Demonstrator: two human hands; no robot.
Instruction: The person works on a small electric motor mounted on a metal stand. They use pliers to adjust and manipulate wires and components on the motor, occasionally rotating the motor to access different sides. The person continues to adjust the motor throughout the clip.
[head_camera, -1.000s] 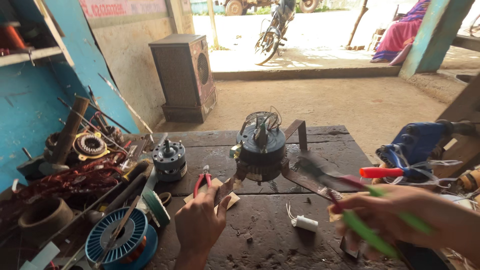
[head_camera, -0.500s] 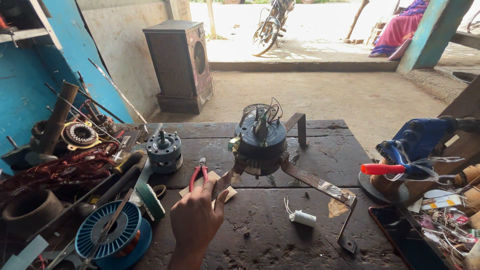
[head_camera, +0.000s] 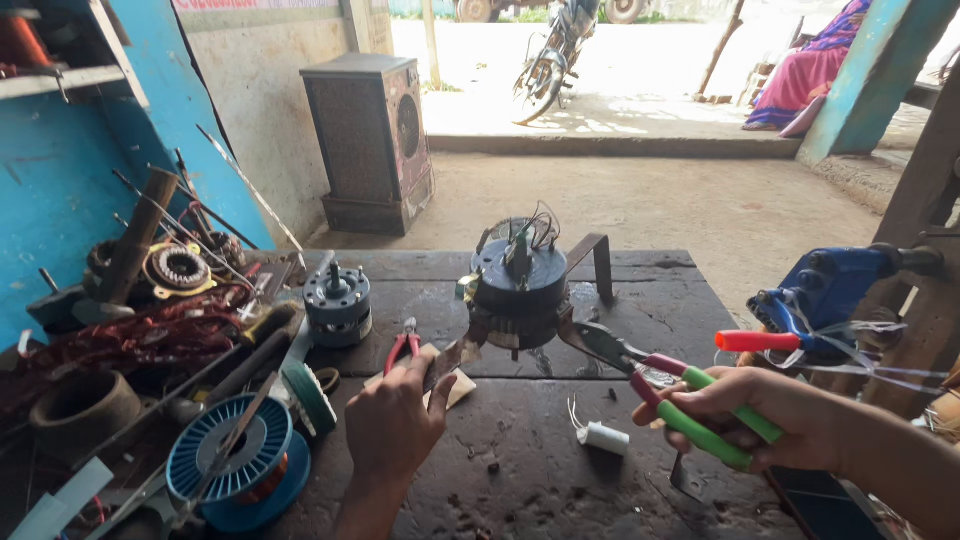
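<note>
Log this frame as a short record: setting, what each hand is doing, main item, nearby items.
setting: dark wooden workbench facing an open yard
left hand: gripping a metal arm of the fan motor, fingers closed
right hand: holding green-handled pliers, tip at the motor's base
main item: black fan motor, upright, loose wires on top
nearby: small white capacitor, blue wire spool, red-handled pliers, second smaller motor
</note>
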